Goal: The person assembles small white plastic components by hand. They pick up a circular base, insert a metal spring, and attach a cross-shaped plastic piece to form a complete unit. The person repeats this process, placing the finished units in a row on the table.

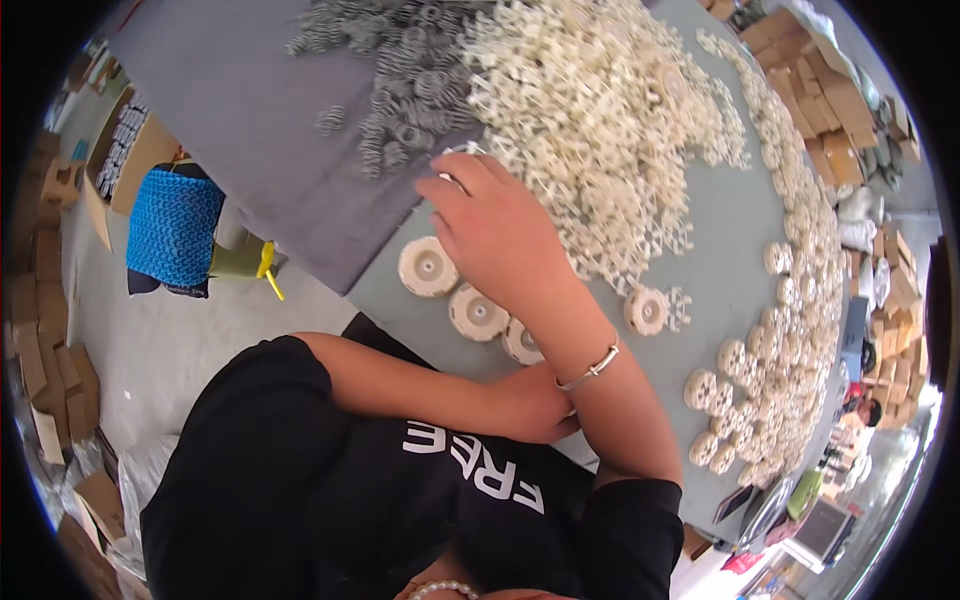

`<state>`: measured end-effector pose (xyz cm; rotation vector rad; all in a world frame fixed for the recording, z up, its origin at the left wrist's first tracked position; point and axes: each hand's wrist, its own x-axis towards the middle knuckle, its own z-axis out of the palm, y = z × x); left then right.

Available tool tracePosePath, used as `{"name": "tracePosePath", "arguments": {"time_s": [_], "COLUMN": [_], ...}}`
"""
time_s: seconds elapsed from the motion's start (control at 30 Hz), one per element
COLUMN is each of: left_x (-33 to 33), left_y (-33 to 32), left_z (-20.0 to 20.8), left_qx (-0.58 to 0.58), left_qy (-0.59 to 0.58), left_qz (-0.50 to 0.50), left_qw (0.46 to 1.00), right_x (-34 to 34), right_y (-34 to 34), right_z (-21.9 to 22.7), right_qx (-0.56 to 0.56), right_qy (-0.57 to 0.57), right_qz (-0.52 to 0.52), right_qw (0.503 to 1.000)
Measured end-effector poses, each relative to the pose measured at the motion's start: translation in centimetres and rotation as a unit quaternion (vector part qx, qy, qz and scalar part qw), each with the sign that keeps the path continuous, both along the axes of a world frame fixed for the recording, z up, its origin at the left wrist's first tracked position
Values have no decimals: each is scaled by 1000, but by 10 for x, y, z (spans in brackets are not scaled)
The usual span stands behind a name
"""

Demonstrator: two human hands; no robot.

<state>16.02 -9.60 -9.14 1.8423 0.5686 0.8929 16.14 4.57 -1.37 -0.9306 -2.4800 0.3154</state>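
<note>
Many small white parts (590,130) heaped beside a reaching right hand (495,215)

In the upper centre of the frame, piled loose and interlaced, thin-limbed in outline. Probably plastic: judged very light and stiff, smooth enough to slip, perhaps fragile at the slender limbs if bent. Best taken singly, pinched across the middle between thumb and forefinger, with a slight shake to free tangled neighbours. At the heap's left edge, right hand palm down, fingers bent, thumb and forefinger only narrowly apart; a scrap of white visible between, but impossible to tell whether gripped or lying behind.

Beyond those fingertips, toward the upper left, grey coil springs (400,100), stacked and scattered on a dark grey cloth (290,190): presumably elastic and prone to hooking together. Below the hand, three round cream discs (429,266) in a slanting row, likely rigid and best held by the rim. At centre, partly behind the right forearm (565,310), left hand (540,405), near the lowest disc; fingertips hidden, grip impossible to tell. Farther right, massed cream pieces (738,358) on the grey-green table (735,230). Outermost, a blue knitted cover (170,225) at left and cardboard boxes (815,90) at upper right.
</note>
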Motion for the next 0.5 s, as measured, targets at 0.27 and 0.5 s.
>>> {"name": "tracePosePath", "arguments": {"time_s": [0.27, 0.5], "left_x": [-10, -10], "left_y": [9, 4], "left_z": [16, 4], "left_qx": [-40, -40], "left_qy": [142, 10], "left_qz": [-168, -89], "left_qw": [975, 995], "right_x": [-70, -57], "right_y": [62, 72], "right_z": [-20, -1], "right_qx": [171, -109], "right_qy": [-104, 71], "right_qz": [140, 36], "right_qw": [970, 991]}}
